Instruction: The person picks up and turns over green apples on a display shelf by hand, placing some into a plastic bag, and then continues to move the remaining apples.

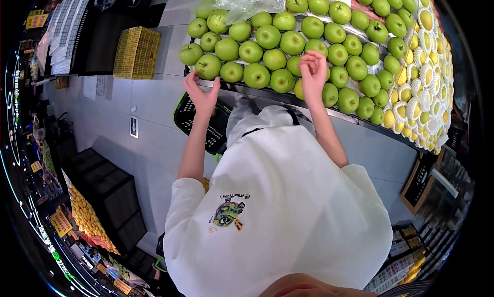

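Rows of green apples (pixel 267 37) lie on a display stand in front of me. At the stand's near left corner, my left hand (pixel 201 95) is open, thumb and fingers apart, just below a large green apple (pixel 208 67); its fingertips are at or very near that apple's lower edge. My right hand (pixel 313 73) is over the apples right of the middle, its fingers curled with the tips close together. Whether anything is between those fingers cannot be made out. A clear plastic bag (pixel 242 3) lies crumpled on the apples at the far left.
Yellow fruit in white foam nets (pixel 426 76) fills the stand's right side. A black basket (pixel 213 123) is on the floor by my left forearm. A yellow crate (pixel 136 52) stands at the upper left, and a framed sign (pixel 418 183) at the right.
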A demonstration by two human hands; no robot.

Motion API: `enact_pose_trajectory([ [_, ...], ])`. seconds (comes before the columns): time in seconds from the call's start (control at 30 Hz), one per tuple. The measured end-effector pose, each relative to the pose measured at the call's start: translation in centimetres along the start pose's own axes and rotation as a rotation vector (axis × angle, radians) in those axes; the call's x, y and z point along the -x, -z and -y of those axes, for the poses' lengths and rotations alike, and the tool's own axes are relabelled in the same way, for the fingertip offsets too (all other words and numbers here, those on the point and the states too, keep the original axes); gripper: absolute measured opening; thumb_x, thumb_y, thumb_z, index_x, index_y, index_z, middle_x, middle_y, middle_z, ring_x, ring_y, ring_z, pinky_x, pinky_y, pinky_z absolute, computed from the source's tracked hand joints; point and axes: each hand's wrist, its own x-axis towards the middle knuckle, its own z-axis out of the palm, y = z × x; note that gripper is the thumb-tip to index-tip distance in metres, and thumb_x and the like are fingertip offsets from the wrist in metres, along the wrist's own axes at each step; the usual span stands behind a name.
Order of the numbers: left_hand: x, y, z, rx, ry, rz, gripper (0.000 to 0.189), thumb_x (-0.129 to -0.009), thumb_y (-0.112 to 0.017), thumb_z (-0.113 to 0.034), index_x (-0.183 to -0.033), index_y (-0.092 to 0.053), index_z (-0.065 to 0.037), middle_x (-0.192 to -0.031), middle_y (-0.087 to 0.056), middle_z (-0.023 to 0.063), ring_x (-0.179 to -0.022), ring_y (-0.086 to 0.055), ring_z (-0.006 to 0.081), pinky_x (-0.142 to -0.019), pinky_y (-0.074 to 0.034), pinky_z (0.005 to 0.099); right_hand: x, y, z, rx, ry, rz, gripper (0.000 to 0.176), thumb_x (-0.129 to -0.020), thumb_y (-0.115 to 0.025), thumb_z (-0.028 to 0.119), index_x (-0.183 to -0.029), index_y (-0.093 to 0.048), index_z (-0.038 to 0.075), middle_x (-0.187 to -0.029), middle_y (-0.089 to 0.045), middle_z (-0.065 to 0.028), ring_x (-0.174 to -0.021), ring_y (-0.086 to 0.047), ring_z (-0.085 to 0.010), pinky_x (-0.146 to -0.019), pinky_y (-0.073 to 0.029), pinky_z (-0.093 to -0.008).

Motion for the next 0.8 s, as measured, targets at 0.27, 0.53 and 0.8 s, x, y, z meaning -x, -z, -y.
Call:
enact_pose_trajectory([
  [0.27,-3.9,0.8,2.6,0.047,-0.169,0.206,0.09,-0.075,-0.098,-0.022,-0.151,-0.05,-0.007,-0.146,-0.043,0.0191,-0.135,-0.05,0.0412,-0.114,-0.047,0.0505,0.8,-10.0,-1.4,0.07,0.009,0.17,0.028,-0.097,-0.066,-0.008,-0.124,-0.061,0.001,-0.106,-0.065,-0.0036,-0.096,-0.063,-0.0098,-0.087,-0.051,-0.0252],
  [0.53,-4.7,0.8,4.1,0.188,-0.257,0.213,0.09,-0.073,-0.097,-0.016,-0.151,-0.054,-0.009,-0.142,-0.044,0.0169,-0.13,-0.055,0.0371,-0.109,-0.052,0.0475,3.1,-17.0,-0.3,0.447,0.167,0.47,0.035,-0.093,-0.068,-0.004,-0.127,-0.064,0.004,-0.119,-0.062,-0.0127,-0.105,-0.065,-0.0249,-0.093,-0.054,-0.0348],
  [0.8,-5.7,2.3,5.1,0.236,-0.242,0.328,0.096,-0.068,-0.101,-0.022,-0.151,-0.054,-0.007,-0.141,-0.044,0.0153,-0.132,-0.052,0.0339,-0.111,-0.05,0.047,4.7,-19.3,0.3,0.796,0.28,0.65,0.063,-0.085,-0.082,0.02,-0.145,-0.062,0.013,-0.15,-0.055,-0.0112,-0.138,-0.052,-0.0319,-0.121,-0.031,-0.0495],
])
